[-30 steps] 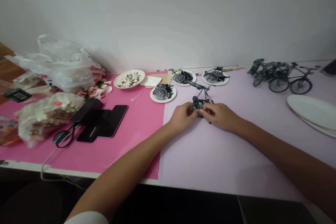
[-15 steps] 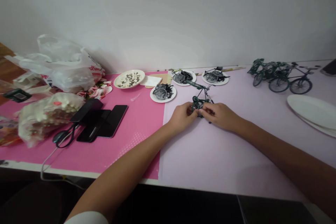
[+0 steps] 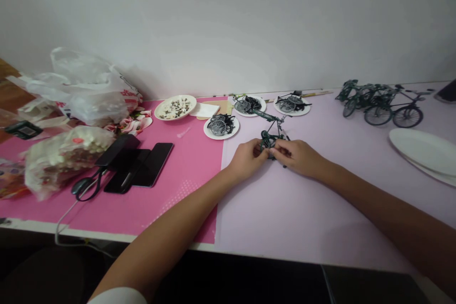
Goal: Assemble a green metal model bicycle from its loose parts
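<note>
Between my two hands a dark green model bicycle (image 3: pixel 272 129) is held tilted, low over the lilac tabletop. My left hand (image 3: pixel 248 157) grips it from the left, fingers closed at a round wheel-like part. From the other side my right hand (image 3: pixel 297 156) pinches the same spot, thumb tips almost meeting. What the fingertips press on is hidden. Just behind lie white plates of dark model parts: one plate (image 3: pixel 207 131) with spoked wheels, another plate (image 3: pixel 263 110) and a third plate (image 3: pixel 307 110).
Assembled model bicycles (image 3: pixel 379 104) stand at the back right, near stacked white plates (image 3: pixel 427 152). A bowl of small pieces (image 3: pixel 175 107) is at the back. Phones (image 3: pixel 154 165), a cable (image 3: pixel 66 213), a bag of pale pieces (image 3: pixel 64 156) and a plastic bag (image 3: pixel 96 90) are left.
</note>
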Demonstrator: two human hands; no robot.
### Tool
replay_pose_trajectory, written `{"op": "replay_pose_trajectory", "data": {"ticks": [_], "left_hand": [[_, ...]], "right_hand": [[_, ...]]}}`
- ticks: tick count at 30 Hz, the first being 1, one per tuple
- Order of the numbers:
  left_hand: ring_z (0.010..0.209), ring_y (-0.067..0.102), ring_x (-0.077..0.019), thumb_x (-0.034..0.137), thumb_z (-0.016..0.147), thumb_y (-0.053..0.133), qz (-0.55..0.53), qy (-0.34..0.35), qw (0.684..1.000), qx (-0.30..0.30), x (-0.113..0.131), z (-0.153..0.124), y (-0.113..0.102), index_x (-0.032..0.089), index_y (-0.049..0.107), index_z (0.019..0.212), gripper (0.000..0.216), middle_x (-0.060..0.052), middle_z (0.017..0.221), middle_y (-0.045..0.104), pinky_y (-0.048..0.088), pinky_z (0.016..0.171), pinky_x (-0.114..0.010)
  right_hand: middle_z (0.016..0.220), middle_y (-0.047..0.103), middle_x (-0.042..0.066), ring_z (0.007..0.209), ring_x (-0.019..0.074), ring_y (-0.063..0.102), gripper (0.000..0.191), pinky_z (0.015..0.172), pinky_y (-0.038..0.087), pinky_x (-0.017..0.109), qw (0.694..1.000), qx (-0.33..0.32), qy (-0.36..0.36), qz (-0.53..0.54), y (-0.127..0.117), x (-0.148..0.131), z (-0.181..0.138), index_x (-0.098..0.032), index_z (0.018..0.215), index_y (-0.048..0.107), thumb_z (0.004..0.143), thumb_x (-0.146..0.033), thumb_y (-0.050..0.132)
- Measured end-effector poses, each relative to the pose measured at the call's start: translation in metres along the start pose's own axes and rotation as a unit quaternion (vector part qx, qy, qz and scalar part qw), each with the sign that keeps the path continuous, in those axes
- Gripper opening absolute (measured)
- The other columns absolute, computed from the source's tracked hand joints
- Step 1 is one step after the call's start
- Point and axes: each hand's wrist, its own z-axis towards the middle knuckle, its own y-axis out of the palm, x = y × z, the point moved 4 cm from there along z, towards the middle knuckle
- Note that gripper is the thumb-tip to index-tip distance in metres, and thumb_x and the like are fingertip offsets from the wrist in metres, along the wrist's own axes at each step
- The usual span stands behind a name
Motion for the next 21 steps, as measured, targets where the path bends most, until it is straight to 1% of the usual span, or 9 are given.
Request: {"op": "replay_pose_trajectory", "data": {"ticks": [3, 14, 21], "left_hand": [[0.070, 0.061, -0.0152, 0.037, 0.092, 0.060, -0.007, -0.001, 1.000, 0.000, 0.0000, -0.0002, 0.0001, 0.016, 0.068, 0.098, 0.023, -0.003, 0.081, 0.071, 0.044, 0.064, -0.026], [0.070, 0.061, -0.0153, 0.036, 0.092, 0.060, -0.001, -0.004, 1.000, 0.000, 0.0002, 0.0001, -0.0004, 0.016, 0.068, 0.095, 0.022, -0.003, 0.079, 0.070, 0.044, 0.063, -0.026], [0.070, 0.060, -0.0154, 0.037, 0.093, 0.060, -0.002, -0.002, 1.000, 0.001, 0.0003, -0.0001, 0.0000, 0.016, 0.069, 0.098, 0.024, -0.003, 0.081, 0.071, 0.043, 0.063, -0.026]], "right_hand": [[0.061, 0.054, -0.002, 0.056, 0.0164, 0.048, 0.035, 0.057, 0.033, 0.030, 1.000, 0.002, -0.001, 0.000, -0.0003, -0.0004, 0.0001, -0.024, 0.074, 0.045, 0.098, -0.049, 0.050], [0.062, 0.053, -0.002, 0.057, 0.0163, 0.048, 0.035, 0.058, 0.033, 0.030, 1.000, -0.002, -0.001, -0.002, 0.0006, 0.0007, 0.0000, -0.024, 0.075, 0.044, 0.099, -0.049, 0.049], [0.061, 0.052, -0.003, 0.056, 0.0160, 0.047, 0.035, 0.057, 0.033, 0.030, 1.000, 0.000, 0.001, -0.001, 0.0004, 0.0008, 0.0005, -0.024, 0.074, 0.044, 0.098, -0.049, 0.049]]}}
